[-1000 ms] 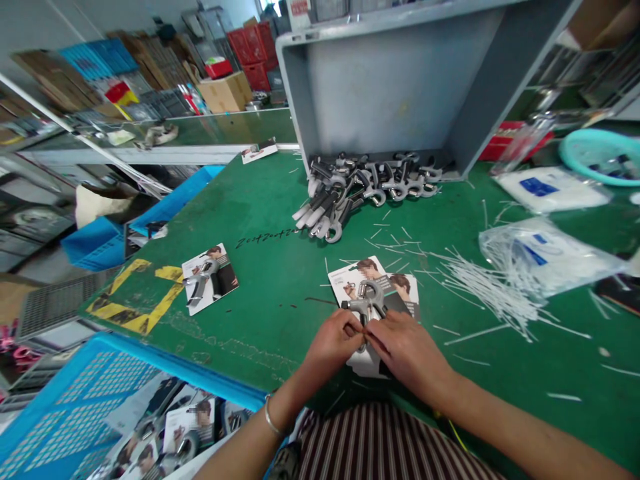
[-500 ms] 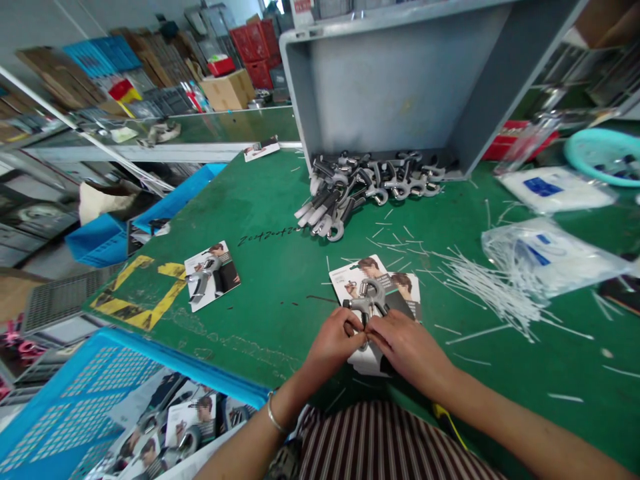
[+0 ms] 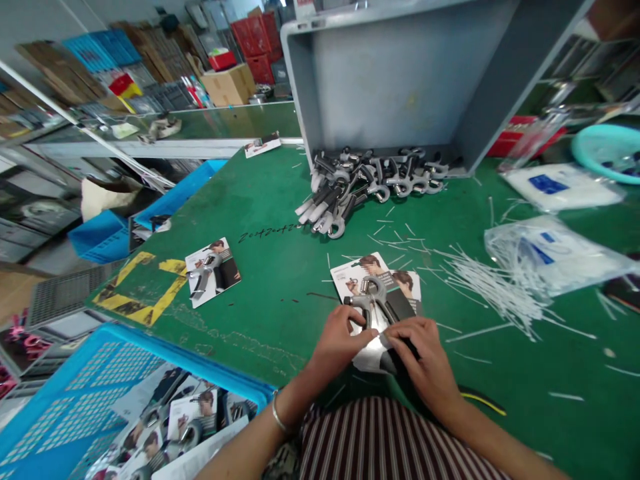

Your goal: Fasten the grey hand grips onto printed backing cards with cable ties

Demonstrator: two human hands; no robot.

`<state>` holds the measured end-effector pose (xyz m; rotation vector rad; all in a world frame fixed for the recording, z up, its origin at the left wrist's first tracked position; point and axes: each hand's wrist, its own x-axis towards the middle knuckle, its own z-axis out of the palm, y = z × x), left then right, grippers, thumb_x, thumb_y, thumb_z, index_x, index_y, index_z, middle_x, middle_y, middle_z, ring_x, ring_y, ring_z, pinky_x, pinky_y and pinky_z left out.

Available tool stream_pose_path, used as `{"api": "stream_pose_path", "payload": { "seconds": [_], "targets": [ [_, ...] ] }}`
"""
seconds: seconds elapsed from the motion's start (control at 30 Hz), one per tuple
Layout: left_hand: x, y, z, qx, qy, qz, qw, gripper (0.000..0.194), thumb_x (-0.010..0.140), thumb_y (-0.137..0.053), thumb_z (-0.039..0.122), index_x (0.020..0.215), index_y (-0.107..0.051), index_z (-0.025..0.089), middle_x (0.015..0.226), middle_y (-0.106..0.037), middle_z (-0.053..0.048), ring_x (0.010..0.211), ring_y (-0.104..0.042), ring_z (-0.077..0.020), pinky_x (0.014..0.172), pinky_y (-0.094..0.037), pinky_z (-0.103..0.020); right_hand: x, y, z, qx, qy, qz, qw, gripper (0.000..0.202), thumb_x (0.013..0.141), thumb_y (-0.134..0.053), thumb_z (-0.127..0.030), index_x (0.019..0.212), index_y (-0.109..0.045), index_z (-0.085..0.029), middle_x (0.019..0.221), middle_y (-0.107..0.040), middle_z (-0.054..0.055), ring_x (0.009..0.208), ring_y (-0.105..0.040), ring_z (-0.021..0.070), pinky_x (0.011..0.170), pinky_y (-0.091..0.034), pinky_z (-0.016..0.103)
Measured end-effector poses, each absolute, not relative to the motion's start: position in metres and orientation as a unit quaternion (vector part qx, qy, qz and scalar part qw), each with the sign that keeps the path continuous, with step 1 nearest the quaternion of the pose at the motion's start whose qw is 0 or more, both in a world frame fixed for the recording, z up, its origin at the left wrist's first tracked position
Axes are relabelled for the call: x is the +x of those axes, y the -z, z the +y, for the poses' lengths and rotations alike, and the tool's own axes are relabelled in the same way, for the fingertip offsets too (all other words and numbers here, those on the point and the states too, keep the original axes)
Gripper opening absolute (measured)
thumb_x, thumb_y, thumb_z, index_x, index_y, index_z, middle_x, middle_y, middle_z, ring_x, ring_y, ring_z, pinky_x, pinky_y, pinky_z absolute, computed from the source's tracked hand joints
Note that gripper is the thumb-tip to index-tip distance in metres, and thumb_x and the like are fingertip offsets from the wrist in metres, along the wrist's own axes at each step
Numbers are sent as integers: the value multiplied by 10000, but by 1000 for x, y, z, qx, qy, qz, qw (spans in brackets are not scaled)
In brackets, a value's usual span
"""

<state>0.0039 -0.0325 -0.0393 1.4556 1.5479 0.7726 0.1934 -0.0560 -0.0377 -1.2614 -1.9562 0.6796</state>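
Observation:
A grey and black hand grip strengthener [image 3: 371, 293] lies on a printed backing card [image 3: 345, 272] in front of me, its spring end pointing away. My left hand [image 3: 343, 340] is closed round its left handle, thumb stretched toward the middle. With fingers bent, my right hand [image 3: 423, 347] holds the right handle near its lower end. Any tie between the fingertips is too small to make out. More cards [image 3: 411, 283] lie beneath, partly covered. Another carded hand grip [image 3: 213, 270] rests to the left on the green table [image 3: 270, 287].
Loose hand grips [image 3: 340, 193] spill from a tipped grey bin [image 3: 400, 87]. White cable ties [image 3: 500, 287] lie scattered at right by plastic bags [image 3: 555, 253]. A blue crate [image 3: 75, 393] of carded grips stands lower left. A black and yellow tool handle [image 3: 483, 399] is near my right wrist.
My right hand has moved right, away from the left fingertips, onto the right handle. My left hand stays at the left handle. The yellow-edged tool handle shows more.

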Motion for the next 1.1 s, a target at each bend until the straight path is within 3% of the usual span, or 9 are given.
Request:
{"api": "stream_pose_path", "payload": {
  "seconds": [0.1,0.3,0.6,0.67,0.77,0.87,0.97,1.1],
  "targets": [
    [15,40,-34,614,-321,631,348,211,705,-719,218,849,-569,179,850,-547,-6,806,-495,-169,752,-391,-295,188,38,-58,-490,-261,-755,350,93,971,-516,-258,932,-595,-229,915,-647,41,967,-481,252,876,-364,429],
    [15,42,-33,625,-304,616,369,228,760,-696,287,912,-562,183,904,-566,-23,810,-506,-177,768,-423,-317,185,38,-51,-508,-271,-740,347,123,978,-483,-282,917,-567,-215,920,-618,61,976,-455,267,869,-364,449],
    [18,31,-34,734,-237,606,194,230,787,-649,196,987,-536,196,1003,-596,-68,992,-539,-254,893,-407,-421,216,40,-62,-505,-244,-749,354,122,997,-424,-278,972,-532,-226,965,-620,62,1000,-495,245,908,-391,434],
    [10,30,-37,723,-255,609,203,228,823,-641,230,1023,-536,202,1027,-603,-72,1008,-549,-248,911,-417,-418,239,41,-75,-536,-195,-763,304,245,955,-515,-364,1147,-520,-213,1151,-605,107,1112,-484,281,965,-376,475],
    [0,33,-45,716,-266,614,199,282,836,-652,269,1086,-540,198,1122,-596,-97,1086,-539,-261,965,-410,-438,270,52,-108,-563,-121,-798,180,690,807,-671,-490,1365,-428,-165,1388,-484,188,1222,-435,381,974,-381,551],
    [0,39,-46,735,-248,601,193,352,789,-699,241,1109,-561,188,1225,-562,-128,1175,-509,-296,1005,-394,-470,286,67,-133,-575,-75,-809,95,649,772,-671,-421,1337,-507,-147,1353,-537,206,1148,-495,428,885,-437,584],
    [-4,36,-35,726,-250,601,221,239,815,-657,212,1048,-603,193,1293,-543,-137,1228,-494,-309,1034,-374,-500,303,66,-126,-596,-161,-783,83,453,804,-596,-340,1223,-633,-173,1270,-608,170,1068,-572,373,909,-467,555],
    [-25,12,-20,618,-350,610,353,168,835,-649,291,974,-636,197,1314,-562,-108,1192,-541,-271,1034,-398,-450,338,35,-93,-644,-473,-578,168,408,867,-535,-487,1119,-690,-206,1054,-704,129,974,-658,314,874,-539,434]
  ]
}}
